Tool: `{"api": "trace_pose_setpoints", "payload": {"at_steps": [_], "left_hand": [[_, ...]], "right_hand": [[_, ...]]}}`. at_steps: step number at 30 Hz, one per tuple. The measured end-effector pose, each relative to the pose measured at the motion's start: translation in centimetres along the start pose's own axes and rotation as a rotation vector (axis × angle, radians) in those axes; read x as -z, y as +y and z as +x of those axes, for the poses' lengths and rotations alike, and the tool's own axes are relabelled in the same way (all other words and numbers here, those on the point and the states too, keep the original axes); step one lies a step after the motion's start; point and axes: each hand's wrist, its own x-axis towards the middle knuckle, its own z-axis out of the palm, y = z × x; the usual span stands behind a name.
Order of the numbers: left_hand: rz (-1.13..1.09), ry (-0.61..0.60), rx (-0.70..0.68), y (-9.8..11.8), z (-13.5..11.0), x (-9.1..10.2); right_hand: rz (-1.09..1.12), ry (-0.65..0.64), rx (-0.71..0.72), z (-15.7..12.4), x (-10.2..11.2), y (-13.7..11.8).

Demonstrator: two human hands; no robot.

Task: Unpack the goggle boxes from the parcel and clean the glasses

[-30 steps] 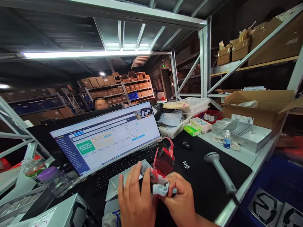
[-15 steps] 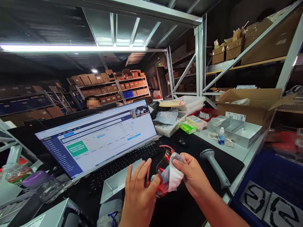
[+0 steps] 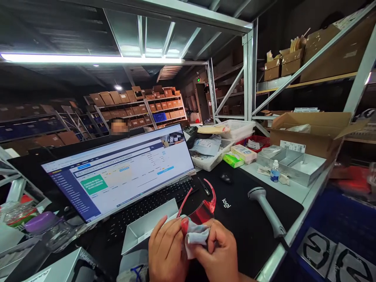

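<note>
Wiping looks mid-way — left hand [image 3: 168, 250] closed on red-framed glasses [image 3: 202, 212], right hand [image 3: 219, 250] bunching grey cloth [image 3: 197, 239] against them, both together over the black desk mat [image 3: 246, 235], right of an open white box [image 3: 143, 224] — cloth not yet off.

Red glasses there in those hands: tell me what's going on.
The left hand holds the red glasses, and the right hand grips a pale cloth bunched against them. Their arms are unfolded, pointing away from the hands. An open white box sits near the keyboard; a scanner lies on the black mat.
</note>
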Motion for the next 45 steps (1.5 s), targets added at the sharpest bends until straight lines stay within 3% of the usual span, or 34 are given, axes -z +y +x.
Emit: {"api": "trace_pose_setpoints", "payload": {"at_steps": [4,6,9,15,17,21,23,27,30,33,37,42,45], "left_hand": [[-0.031,-0.001,-0.001,0.2,0.5,0.2],[-0.02,0.003,0.011,0.4,0.5,0.1],[0.002,-0.021,0.024,0.2,0.3,-0.1],[0.06,0.055,-0.086,-0.4,-0.1,0.4],[0.075,0.049,-0.091,-0.5,-0.2,0.6],[0.065,-0.029,-0.082,-0.6,-0.3,0.8],[0.021,-0.003,-0.032,-0.8,-0.2,0.8],[-0.003,0.079,0.12,-1.3,0.1,1.0],[0.006,0.001,0.099,-1.3,0.2,1.0],[0.03,-0.029,0.051,-0.9,0.2,0.8],[0.035,-0.074,-0.034,-0.2,-0.1,0.8],[0.03,0.009,-0.006,-0.6,-0.9,0.6],[0.02,0.086,0.026,-0.7,-0.7,0.4]], "right_hand": [[0.46,-0.037,-0.57,3.4,1.0,-0.9],[0.594,-0.016,-0.698,4.9,1.3,-1.0],[0.596,0.027,-0.691,4.7,0.9,-0.6],[0.259,-0.013,-0.314,0.1,-1.0,-0.1],[0.307,-0.042,-0.355,0.4,-0.9,-0.4],[0.549,-0.061,-0.615,4.0,0.3,-0.5],[0.535,-0.066,-0.615,5.7,1.4,0.1],[0.24,0.116,-0.341,6.9,4.5,1.2],[-0.021,0.211,-0.076,6.1,6.4,0.4],[-0.298,0.085,0.241,4.8,6.4,-1.1],[-0.623,-0.131,0.596,2.6,3.9,-0.8],[-0.614,-0.378,0.904,0.0,1.5,2.5],[-0.577,-0.483,0.948,0.9,1.5,2.5]]}}
